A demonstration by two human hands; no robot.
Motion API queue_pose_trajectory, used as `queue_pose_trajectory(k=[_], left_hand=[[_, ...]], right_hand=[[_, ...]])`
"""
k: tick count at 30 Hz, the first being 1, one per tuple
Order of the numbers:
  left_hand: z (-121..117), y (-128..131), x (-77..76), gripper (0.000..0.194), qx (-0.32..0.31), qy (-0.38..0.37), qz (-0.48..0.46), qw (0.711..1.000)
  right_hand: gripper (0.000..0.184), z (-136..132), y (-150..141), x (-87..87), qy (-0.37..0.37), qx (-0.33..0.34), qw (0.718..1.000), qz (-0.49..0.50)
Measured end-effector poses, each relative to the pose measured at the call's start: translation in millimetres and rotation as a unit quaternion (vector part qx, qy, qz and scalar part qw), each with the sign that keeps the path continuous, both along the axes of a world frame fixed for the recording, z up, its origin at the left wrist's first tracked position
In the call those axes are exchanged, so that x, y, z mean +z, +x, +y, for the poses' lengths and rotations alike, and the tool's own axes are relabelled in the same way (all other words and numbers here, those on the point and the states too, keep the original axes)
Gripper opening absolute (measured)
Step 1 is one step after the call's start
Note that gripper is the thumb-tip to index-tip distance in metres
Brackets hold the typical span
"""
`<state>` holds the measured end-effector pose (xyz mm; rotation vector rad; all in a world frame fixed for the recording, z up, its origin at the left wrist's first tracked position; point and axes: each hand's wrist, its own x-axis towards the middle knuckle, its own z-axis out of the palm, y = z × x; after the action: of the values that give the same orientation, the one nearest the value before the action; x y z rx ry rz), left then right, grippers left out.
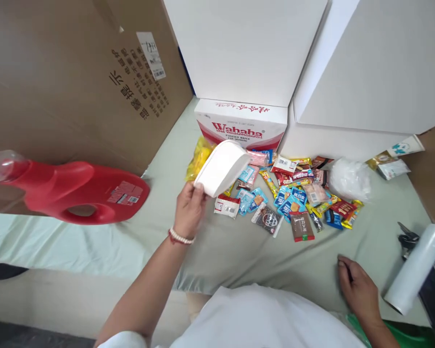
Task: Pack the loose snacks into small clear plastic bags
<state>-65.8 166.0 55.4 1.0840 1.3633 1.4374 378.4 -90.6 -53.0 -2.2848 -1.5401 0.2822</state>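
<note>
My left hand grips a white tray-like container by its near left rim, thumb on top. The container is tilted, held above the snack pile, and its underside or inside is hard to tell apart. Below and to the right lie small snack packets, red, blue, yellow and brown, among them a brown packet. My right hand rests on the cloth near the front edge, fingers curled in, with nothing visible in it.
A red detergent bottle lies at left before a brown carton. Behind the snacks stands a Wahaha box, with a yellow bag beside it. A crumpled clear plastic bag, tubes and a film roll are at right.
</note>
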Motion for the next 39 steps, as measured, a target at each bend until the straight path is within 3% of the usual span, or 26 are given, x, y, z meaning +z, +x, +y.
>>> queue_pose_trajectory(k=[2,5,7,9,12,14,16,18,20,21,22,24,25,27,30,32,36,39], left_hand=[[16.9,37.0,-1.4,0.037,-0.022,-0.07,-0.236,0.969],[21.9,87.9,-6.2,0.021,-0.094,-0.188,-0.4,0.892],[7.0,118.8,-12.5,0.017,-0.178,-0.232,-0.428,0.855],[-17.5,147.0,-23.1,0.024,-0.259,-0.271,-0.433,0.82],[-56.5,178.4,-44.2,0.036,-0.342,-0.321,-0.419,0.778],[-77.2,186.7,-56.4,0.042,-0.379,-0.336,-0.378,0.775],[-91.3,184.6,-63.9,0.048,-0.392,-0.289,-0.266,0.832],[-99.1,177.2,-67.4,0.051,-0.367,-0.191,-0.123,0.902],[-103.7,172.9,-69.8,0.05,-0.362,-0.084,0.017,0.928],[-105.8,174.6,-71.3,0.048,-0.386,-0.019,0.094,0.918],[-108.0,179.7,-73.5,0.046,-0.423,0.056,0.171,0.888],[-111.2,200.2,-80.3,0.046,-0.494,0.216,0.301,0.787],[-111.1,214.2,-84.9,0.049,-0.521,0.273,0.331,0.739],[-105.0,244.0,-94.8,0.052,-0.545,0.331,0.36,0.681],[-80.8,273.1,-106.6,0.045,-0.542,0.322,0.405,0.662],[-58.8,274.0,-110.4,0.043,-0.525,0.308,0.437,0.663],[-13.2,245.7,-107.3,0.041,-0.474,0.307,0.489,0.665],[14.4,225.2,-99.3,0.043,-0.452,0.305,0.522,0.656]], right_hand=[[0.047,-0.8,3.3,1.6,0.001,0.012,1.0,0.029],[0.045,-0.6,6.5,8.9,-0.008,-0.01,0.995,0.1],[0.045,3.9,2.7,19.3,-0.001,-0.072,0.981,0.182],[0.051,12.4,-8.4,34.3,0.039,-0.102,0.941,0.322],[0.071,26.2,-34.3,59.6,0.111,-0.037,0.842,0.526],[0.071,31.0,-49.5,73.4,0.128,-0.003,0.816,0.564],[0.058,31.8,-55.0,84.8,0.131,-0.004,0.828,0.545],[0.045,32.0,-45.9,97.7,0.161,-0.022,0.846,0.508],[0.042,36.3,-20.2,114.6,0.226,-0.054,0.859,0.457],[0.043,41.0,-1.6,124.0,0.268,-0.074,0.865,0.418],[0.046,47.6,20.0,132.8,0.304,-0.093,0.872,0.372],[0.049,66.8,68.3,146.0,0.345,-0.136,0.895,0.25],[0.047,79.2,92.4,149.4,0.321,-0.158,0.913,0.195],[0.036,108.1,134.8,149.6,0.214,-0.196,0.954,0.079],[0.026,157.1,175.1,139.3,0.088,-0.19,0.977,-0.043],[0.023,188.0,187.7,130.4,0.058,-0.176,0.98,-0.065],[0.03,227.3,193.5,116.1,0.047,-0.169,0.983,-0.044],[0.043,226.9,178.7,102.2,0.064,-0.183,0.98,-0.036]])
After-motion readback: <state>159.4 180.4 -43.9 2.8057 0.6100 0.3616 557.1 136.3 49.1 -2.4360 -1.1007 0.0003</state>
